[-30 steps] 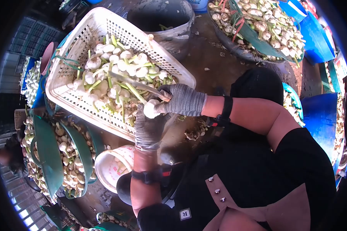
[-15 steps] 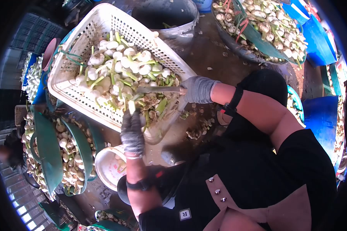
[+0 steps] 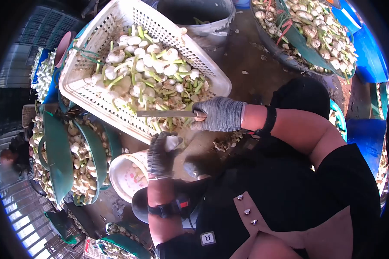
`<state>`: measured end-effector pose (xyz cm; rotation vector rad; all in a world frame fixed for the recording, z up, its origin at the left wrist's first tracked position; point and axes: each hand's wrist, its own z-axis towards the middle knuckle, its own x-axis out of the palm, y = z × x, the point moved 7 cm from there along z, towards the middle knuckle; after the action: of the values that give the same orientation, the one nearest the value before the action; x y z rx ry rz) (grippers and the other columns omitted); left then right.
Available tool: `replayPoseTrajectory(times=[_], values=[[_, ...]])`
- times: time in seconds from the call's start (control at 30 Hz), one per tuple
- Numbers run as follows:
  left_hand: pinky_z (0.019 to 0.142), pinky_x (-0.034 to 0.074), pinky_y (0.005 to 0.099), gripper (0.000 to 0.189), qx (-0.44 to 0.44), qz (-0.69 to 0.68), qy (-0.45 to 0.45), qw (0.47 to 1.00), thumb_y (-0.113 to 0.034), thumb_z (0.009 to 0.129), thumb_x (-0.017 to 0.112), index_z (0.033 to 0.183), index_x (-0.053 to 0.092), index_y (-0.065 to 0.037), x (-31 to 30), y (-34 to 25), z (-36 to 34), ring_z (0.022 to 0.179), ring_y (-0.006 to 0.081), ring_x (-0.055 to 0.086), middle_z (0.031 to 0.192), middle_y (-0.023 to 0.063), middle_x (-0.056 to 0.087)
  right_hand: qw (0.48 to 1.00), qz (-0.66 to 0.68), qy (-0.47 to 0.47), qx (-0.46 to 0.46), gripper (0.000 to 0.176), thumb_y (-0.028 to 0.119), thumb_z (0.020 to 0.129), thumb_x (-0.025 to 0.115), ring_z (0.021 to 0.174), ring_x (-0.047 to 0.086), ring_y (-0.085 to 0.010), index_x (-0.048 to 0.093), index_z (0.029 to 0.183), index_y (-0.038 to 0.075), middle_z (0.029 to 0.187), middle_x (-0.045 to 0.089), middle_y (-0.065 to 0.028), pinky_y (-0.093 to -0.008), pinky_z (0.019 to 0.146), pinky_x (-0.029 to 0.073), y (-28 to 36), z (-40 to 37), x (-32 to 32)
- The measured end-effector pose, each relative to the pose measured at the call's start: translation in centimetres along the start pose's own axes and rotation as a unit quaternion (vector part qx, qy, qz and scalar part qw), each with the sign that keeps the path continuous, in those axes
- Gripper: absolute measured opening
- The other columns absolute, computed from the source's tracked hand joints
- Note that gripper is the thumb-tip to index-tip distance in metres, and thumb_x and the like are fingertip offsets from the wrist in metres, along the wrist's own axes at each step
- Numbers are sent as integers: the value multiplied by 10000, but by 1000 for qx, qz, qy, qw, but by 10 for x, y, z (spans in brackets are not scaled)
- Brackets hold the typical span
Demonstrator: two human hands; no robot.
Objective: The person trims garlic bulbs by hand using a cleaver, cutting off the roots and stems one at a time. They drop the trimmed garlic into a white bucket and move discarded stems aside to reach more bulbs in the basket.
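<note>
My right hand (image 3: 220, 115), in a grey knit glove, is closed around the handle of a knife (image 3: 166, 114). Its blade points left, across the near edge of a white plastic basket (image 3: 145, 130). Trimmed garlic bulbs (image 3: 149, 60) with short green stems fill much of that basket, with loose skins and leaf scraps at its near end. My left hand (image 3: 162, 155), gloved as well, grips a whitish garlic bulb (image 3: 173, 142) just below the blade, apart from it. Part of the bulb is hidden by the fingers.
A white bucket (image 3: 122, 177) with some garlic inside stands beside my left hand. Green tubs of garlic (image 3: 60, 159) are at the left. A dark bucket (image 3: 212, 29) stands behind the basket, and a heaped tub (image 3: 285, 56) at the upper right. Skins (image 3: 229, 141) litter the floor.
My left hand has drawn back toward me and right with the garlic bulb, away from the basket. My right hand has brought the knife lower and closer to me.
</note>
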<state>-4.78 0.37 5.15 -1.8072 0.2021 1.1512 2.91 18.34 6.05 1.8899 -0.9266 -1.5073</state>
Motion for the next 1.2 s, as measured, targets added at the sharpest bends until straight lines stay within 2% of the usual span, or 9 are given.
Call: replayPoseTrajectory(times=[0.2,0.43,0.6,0.8,0.87,0.93,1.03,1.13,1.2], values=[[829,490,387,456,-126,-65,88,986,-254,656,803,1024,614,-63,112,79,-34,960,320,600,1019,142,620,984,-89,136,78,385,463,809,602,783,626,-372,597,864,81,783,643,-171,-448,716,487,-34,-19,61],[828,495,423,395,122,35,145,981,-260,693,733,994,614,-34,166,98,-32,959,380,601,1040,198,626,966,-148,199,79,379,435,784,611,843,633,-364,630,955,97,876,664,-173,-443,764,497,-71,-10,107],[816,501,425,247,64,106,237,964,-246,696,645,845,676,-51,176,91,-34,963,369,609,993,198,643,961,-167,218,46,407,419,785,609,872,635,-361,639,1022,90,923,671,-170,-441,786,498,-72,-10,122],[817,497,420,285,24,142,237,961,-281,693,619,852,684,-53,183,103,-34,969,364,612,1033,203,641,936,-225,250,102,343,318,799,597,894,635,-354,659,1023,66,952,672,-165,-439,787,500,-90,-11,140],[816,495,424,291,1,95,201,975,-283,693,623,874,683,-63,208,144,-34,963,366,613,1032,200,643,903,-304,301,-34,292,266,786,593,859,636,-352,692,963,56,938,676,-165,-437,771,507,-99,-8,162],[815,493,427,299,-22,48,166,985,-285,693,627,896,683,-72,207,153,-32,957,368,615,1031,198,645,904,-303,302,-20,278,251,789,585,848,636,-350,697,951,55,933,678,-163,-433,763,509,-101,-11,160],[828,486,437,321,-126,82,275,950,-245,671,669,950,668,-85,177,125,-36,969,357,613,1038,179,644,903,-300,308,14,246,207,798,561,815,637,-346,712,914,52,920,684,-159,-418,737,517,-101,-12,154],[849,477,423,347,-57,158,332,928,-168,640,711,980,661,-119,152,100,-59,997,339,597,1059,148,635,892,-310,329,3,246,185,814,536,801,642,-343,709,907,37,902,688,-154,-413,731,520,-105,-13,161],[866,467,406,351,71,102,192,973,-85,677,694,1018,646,-147,120,99,-61,1025,323,574,1075,134,619,882,-323,342,-12,253,177,827,520,796,646,-341,701,912,24,889,691,-151,-413,734,520,-106,-12,158]])
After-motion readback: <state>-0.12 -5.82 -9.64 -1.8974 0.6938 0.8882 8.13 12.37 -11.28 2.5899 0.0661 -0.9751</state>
